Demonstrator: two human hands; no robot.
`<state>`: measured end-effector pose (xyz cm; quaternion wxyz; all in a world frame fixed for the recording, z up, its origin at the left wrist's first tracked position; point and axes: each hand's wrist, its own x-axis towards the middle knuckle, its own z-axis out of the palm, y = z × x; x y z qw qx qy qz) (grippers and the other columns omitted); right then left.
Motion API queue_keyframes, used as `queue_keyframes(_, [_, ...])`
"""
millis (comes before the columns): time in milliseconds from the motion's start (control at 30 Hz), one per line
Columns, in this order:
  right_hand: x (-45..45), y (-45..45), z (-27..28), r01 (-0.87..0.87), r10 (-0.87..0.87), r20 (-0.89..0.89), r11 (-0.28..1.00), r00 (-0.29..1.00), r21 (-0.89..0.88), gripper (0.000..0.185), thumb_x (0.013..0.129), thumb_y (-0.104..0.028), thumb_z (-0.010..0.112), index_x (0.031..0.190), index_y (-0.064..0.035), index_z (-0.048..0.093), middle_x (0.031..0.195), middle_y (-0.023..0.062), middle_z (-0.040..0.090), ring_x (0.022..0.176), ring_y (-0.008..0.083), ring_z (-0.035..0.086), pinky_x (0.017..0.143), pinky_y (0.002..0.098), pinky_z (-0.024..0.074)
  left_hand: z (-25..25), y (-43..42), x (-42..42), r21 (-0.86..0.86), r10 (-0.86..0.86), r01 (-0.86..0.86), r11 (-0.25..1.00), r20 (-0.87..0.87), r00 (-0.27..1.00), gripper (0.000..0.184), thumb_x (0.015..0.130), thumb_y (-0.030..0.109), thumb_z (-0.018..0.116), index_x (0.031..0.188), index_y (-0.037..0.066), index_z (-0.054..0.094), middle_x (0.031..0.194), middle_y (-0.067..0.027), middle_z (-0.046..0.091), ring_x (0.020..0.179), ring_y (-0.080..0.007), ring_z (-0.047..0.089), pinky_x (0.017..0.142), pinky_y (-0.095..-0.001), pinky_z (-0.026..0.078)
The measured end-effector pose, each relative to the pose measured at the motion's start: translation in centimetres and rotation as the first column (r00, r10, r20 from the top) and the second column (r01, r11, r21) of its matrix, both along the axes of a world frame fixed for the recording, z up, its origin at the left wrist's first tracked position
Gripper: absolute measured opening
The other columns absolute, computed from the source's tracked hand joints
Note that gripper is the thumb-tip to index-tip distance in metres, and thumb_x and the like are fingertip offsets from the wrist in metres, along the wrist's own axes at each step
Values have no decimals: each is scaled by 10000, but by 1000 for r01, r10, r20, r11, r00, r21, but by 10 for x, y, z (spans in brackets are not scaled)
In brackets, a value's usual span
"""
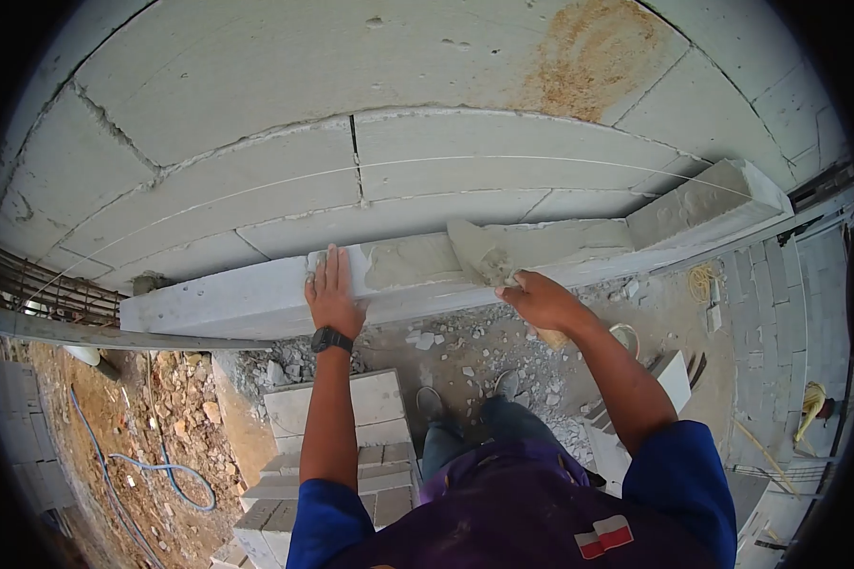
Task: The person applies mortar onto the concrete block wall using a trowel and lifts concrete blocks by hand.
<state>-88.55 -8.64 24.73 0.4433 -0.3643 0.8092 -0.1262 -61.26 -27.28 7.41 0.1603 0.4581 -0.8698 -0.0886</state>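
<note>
We have the block wall (247, 76) across the top of the frame and, below it, the block course (228, 296) running left to right through the middle. The mortar bed (579, 239) covers its centre-right top. Our left hand (334, 292) presses flat just left of the mortar, grasping nothing; our right hand (547, 302) clasps the trowel (471, 249), whose blade extends up-left from the grip, slanting across the course onto the mortar.

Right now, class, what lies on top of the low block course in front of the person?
Grey mortar; at it, a trowel in the right hand; left of it, the left hand, palm down. The surface of the block course beneath these is hidden.
</note>
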Motion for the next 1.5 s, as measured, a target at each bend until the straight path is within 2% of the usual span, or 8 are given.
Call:
queue_keyframes(200, [93, -1, -43, -270, 250, -194, 959, 949, -81, 417, 977, -341, 558, 1155, 32, 506, 931, 258, 699, 927, 427, 688, 844, 528, 528, 6, 4, -5, -26, -34, 36, 999, 53, 998, 1152, 609, 226, 903, 1572, 135, 276, 1639, -69, 276, 1430, -335, 369, 1157, -523, 267])
queue_keyframes(533, [-79, 107, -34, 0, 50, -433, 993, 900, 116, 477, 974, -355, 526, 1236, 44, 508, 1050, 271, 691, 1026, 424, 669, 915, 511, 514, 3, 7, -12, -58, 2, 4, 998, 93, 996, 1180, 575, 218, 916, 1568, 143, 283, 1642, -55, 271, 1411, -352, 386, 1150, -526, 277])
queue_keyframes(667, [-175, 173, -84, 218, -272, -490, 962, 828, -165, 447, 968, -391, 557, 1155, 16, 559, 973, 262, 687, 877, 401, 700, 795, 513, 551, 1, 7, -14, -71, 8, 0, 997, 118, 993, 1195, 571, 228, 918, 1572, 143, 270, 1645, -55, 261, 1406, -357, 385, 1147, -529, 281])
queue_keyframes(767, [-197, 186, -71, 773, -752, 186, 627, 633, -95, 412, 967, -455, 591, 1011, -46, 563, 784, 134, 619, 582, 285, 629, 528, 471, 534, 2, 9, -18, -60, 31, -23, 998, 140, 990, 1206, 575, 231, 918, 1577, 144, 254, 1648, -56, 255, 1409, -365, 379, 1147, -533, 280])
queue_keyframes(867, [-174, 171, -74, 860, -778, 414, 510, 472, -22, 398, 991, -466, 555, 1007, -68, 550, 747, 53, 524, 523, 194, 540, 465, 409, 505, 2, 8, -17, -60, 36, -28, 998, 146, 989, 1211, 579, 229, 918, 1581, 149, 243, 1649, -57, 253, 1413, -371, 374, 1148, -540, 276])
queue_keyframes(1100, [-98, 108, -54, 614, -514, 657, 783, 552, 97, 429, 983, -468, 570, 1036, -43, 558, 787, 86, 557, 561, 217, 592, 479, 411, 514, 6, 8, -18, -41, 18, -13, 999, 123, 992, 1216, 574, 222, 921, 1581, 147, 245, 1645, -65, 261, 1419, -375, 367, 1151, -540, 268])
queue_keyframes(1300, [-91, 89, -109, 320, -322, 23, 925, 946, -205, 526, 976, -438, 560, 1070, 79, 546, 919, 223, 641, 646, 300, 682, 699, 460, 536, 7, 9, -15, -58, -1, 7, 998, 95, 995, 1201, 573, 218, 918, 1575, 140, 262, 1643, -67, 267, 1410, -372, 381, 1147, -536, 271])
queue_keyframes(1500, [-21, 103, -54, 124, -91, 279, 987, 956, -103, 508, 985, -445, 550, 1087, 52, 548, 880, 207, 641, 613, 281, 666, 692, 425, 535, 7, 7, -15, -56, 2, 4, 998, 100, 995, 1188, 577, 215, 913, 1573, 140, 269, 1640, -67, 273, 1396, -369, 395, 1145, -534, 272])
